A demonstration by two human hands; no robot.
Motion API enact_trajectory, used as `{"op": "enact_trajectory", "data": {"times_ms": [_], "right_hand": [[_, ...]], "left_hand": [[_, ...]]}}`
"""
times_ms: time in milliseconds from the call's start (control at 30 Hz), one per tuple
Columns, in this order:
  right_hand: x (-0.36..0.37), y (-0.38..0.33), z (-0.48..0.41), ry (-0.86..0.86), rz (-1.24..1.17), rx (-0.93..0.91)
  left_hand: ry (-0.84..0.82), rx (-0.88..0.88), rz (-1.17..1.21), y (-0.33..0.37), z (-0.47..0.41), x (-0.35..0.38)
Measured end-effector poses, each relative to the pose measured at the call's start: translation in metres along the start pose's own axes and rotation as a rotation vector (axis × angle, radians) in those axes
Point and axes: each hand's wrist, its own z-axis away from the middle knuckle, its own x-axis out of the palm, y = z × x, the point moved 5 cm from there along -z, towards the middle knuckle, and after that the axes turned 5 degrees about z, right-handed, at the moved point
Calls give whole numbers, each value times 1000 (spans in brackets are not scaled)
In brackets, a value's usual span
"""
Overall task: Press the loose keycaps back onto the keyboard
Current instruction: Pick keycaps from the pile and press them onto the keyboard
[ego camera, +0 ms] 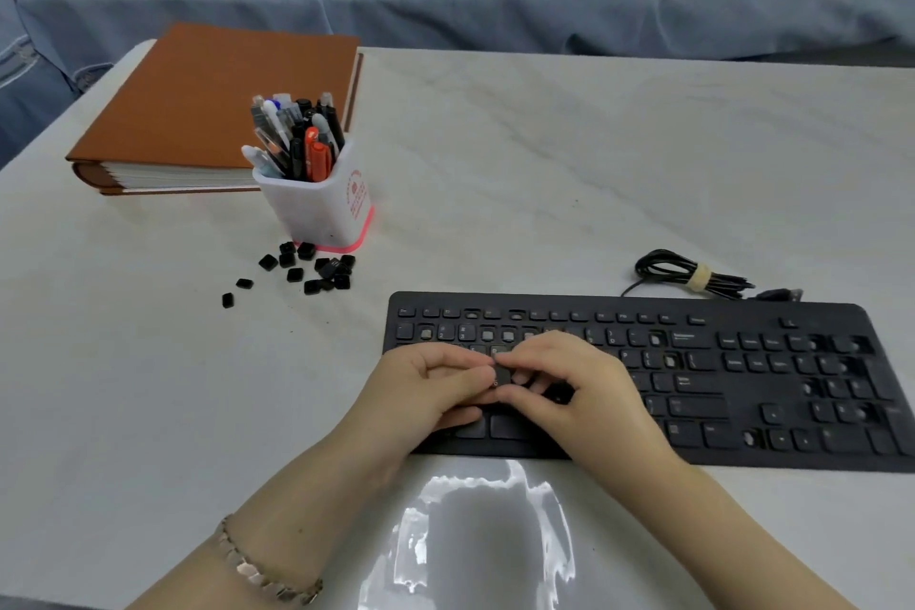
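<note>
Table (544, 164): pale marbled top that fills most of the frame and carries every item.
Keyboard (742, 391): black, lower right of the frame, long edge towards the person, so its key rows lie directly under the hands.
Album (218, 99): brown, thick, upper left, well apart from the work area.
Pen cup (322, 208): white, full of pens, just in front of the album.
Left hand (426, 391): over the keyboard's left half, thumb and forefinger pinching the held keycap.
Right hand (584, 391): meets the left, fingertips on the same cap, probably to turn it into line with its seat.
Loose keycaps (307, 265): black scatter at the foot of the pen cup, left of centre, within reach.
Open seats (487, 335): pale gaps in the number row, just above the hands.
Held keycap (502, 374): black, centre of the frame, between both hands, not yet seated.
</note>
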Motion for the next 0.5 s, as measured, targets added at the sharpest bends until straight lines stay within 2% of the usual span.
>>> {"op": "enact_trajectory", "data": {"times_ms": [133,333,433,500], "right_hand": [[-10,10,8,2,56,20],[-40,48,14,61,226,184],[-54,55,6,133,224,253],[-53,53,-3,118,215,273]], "left_hand": [[7,119,-124,-2,-3,8],[310,751,-794,3,-12,-11],[346,783,-1028,-12,-27,-15],[353,762,-1135,-20,-32,-14]]}}
